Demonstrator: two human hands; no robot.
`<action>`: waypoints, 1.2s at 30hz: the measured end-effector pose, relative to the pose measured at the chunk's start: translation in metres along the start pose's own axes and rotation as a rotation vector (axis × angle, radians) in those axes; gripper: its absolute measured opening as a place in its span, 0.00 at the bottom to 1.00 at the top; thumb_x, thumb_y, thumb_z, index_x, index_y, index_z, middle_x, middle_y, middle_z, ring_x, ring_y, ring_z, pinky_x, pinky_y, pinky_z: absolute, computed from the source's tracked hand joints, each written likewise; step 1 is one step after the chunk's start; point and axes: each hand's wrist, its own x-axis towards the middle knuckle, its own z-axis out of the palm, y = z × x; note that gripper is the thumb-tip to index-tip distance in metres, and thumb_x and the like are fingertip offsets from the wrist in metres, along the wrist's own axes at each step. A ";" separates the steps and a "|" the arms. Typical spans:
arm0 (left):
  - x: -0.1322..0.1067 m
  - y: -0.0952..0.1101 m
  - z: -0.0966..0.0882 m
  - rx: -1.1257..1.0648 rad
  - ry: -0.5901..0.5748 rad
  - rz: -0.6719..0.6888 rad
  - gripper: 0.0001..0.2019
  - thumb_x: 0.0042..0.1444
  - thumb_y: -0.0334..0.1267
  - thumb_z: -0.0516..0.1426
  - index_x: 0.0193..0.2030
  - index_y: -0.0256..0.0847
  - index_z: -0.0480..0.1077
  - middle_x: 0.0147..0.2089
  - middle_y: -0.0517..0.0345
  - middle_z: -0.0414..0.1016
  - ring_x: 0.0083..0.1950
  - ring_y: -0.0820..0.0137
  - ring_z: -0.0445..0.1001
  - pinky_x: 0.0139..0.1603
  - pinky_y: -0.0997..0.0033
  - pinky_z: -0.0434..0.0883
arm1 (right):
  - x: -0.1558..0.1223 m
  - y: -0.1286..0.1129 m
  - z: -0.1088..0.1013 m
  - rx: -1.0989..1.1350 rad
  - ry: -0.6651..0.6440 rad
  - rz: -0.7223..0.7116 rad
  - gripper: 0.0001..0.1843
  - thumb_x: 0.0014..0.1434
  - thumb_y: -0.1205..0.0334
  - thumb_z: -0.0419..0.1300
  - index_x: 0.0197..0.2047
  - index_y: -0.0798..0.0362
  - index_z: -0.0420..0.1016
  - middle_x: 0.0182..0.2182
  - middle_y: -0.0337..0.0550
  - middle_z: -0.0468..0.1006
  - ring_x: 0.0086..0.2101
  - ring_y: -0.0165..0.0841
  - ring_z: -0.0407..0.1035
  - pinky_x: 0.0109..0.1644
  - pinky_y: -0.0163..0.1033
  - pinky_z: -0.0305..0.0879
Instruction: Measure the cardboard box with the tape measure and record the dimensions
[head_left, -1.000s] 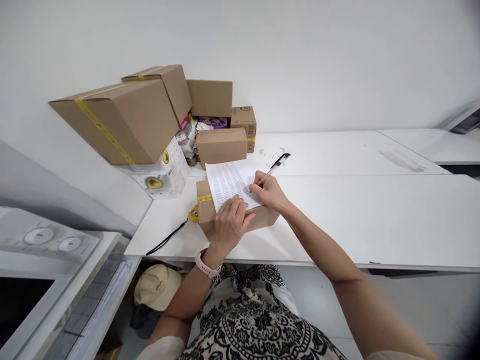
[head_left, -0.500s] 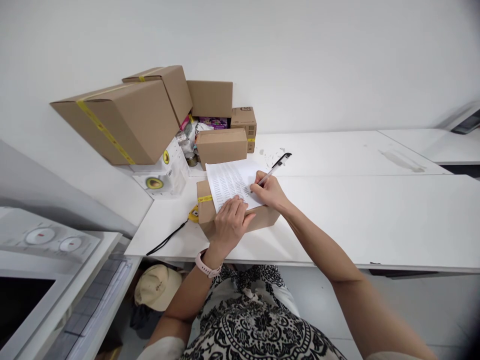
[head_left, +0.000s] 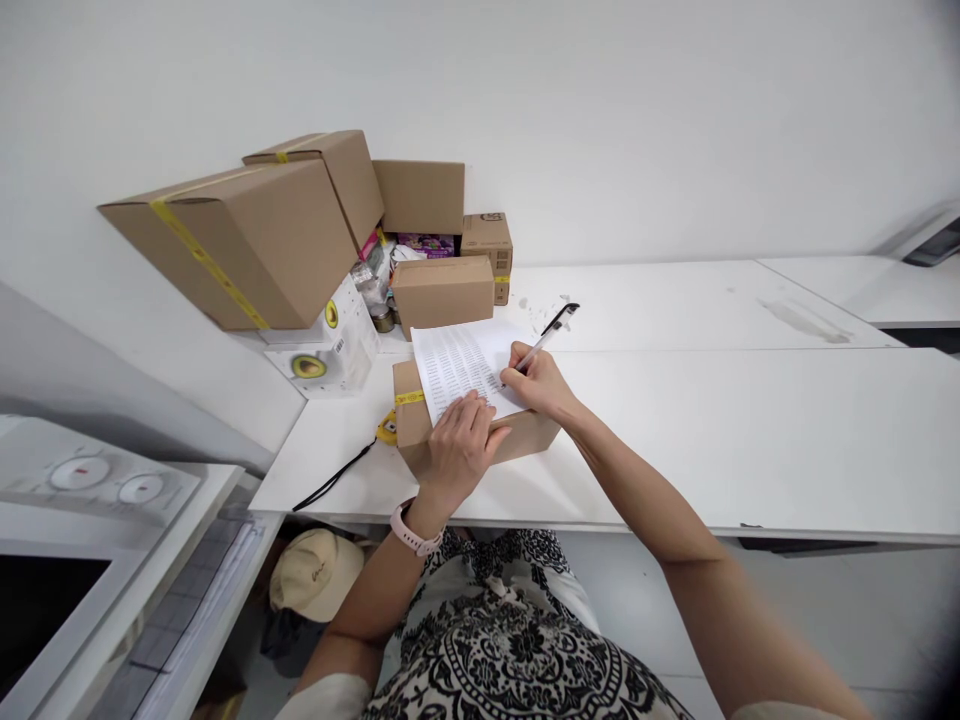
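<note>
A printed sheet of paper [head_left: 457, 362] lies on top of a cardboard box [head_left: 525, 437] near the table's front edge. My left hand [head_left: 463, 443] rests flat on the sheet's lower edge, fingers stretched out and holding nothing. In my right hand [head_left: 541, 385] is a pen [head_left: 553, 325] with a clear barrel and black cap end, its tip down at the paper's right part. The fingers are closed round the barrel. At the box's left side sits a yellow tape measure [head_left: 386, 428] with a black wrist strap [head_left: 334, 478].
Large taped cartons [head_left: 247, 240] stand stacked at the back left on a white box [head_left: 322, 360] with avocado pictures. Behind the sheet stands a smaller carton [head_left: 444, 292]. A white appliance with dials [head_left: 79, 472] is at the left. The white table [head_left: 712, 430] stretches right.
The pen's upper end has tipped slightly to the left and down. My left hand and the paper have stayed in place.
</note>
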 end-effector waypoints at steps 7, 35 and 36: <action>0.001 0.001 -0.001 -0.006 0.000 -0.006 0.08 0.64 0.41 0.61 0.44 0.40 0.71 0.44 0.49 0.82 0.54 0.58 0.80 0.55 0.59 0.76 | 0.001 0.001 0.000 -0.014 0.023 0.010 0.11 0.47 0.65 0.58 0.24 0.49 0.55 0.18 0.30 0.54 0.21 0.26 0.48 0.25 0.37 0.44; 0.000 0.001 -0.001 -0.016 -0.010 -0.015 0.08 0.65 0.42 0.60 0.45 0.41 0.72 0.45 0.48 0.82 0.55 0.58 0.80 0.56 0.58 0.76 | 0.000 -0.001 -0.001 -0.013 0.060 0.019 0.11 0.46 0.65 0.57 0.23 0.49 0.55 0.18 0.30 0.53 0.21 0.27 0.47 0.25 0.37 0.43; 0.000 0.000 0.000 -0.016 -0.013 -0.018 0.07 0.65 0.42 0.59 0.45 0.41 0.72 0.45 0.48 0.82 0.55 0.58 0.80 0.56 0.58 0.76 | 0.000 0.000 -0.001 -0.018 0.060 0.016 0.11 0.46 0.65 0.57 0.24 0.49 0.55 0.18 0.30 0.54 0.21 0.27 0.48 0.25 0.37 0.43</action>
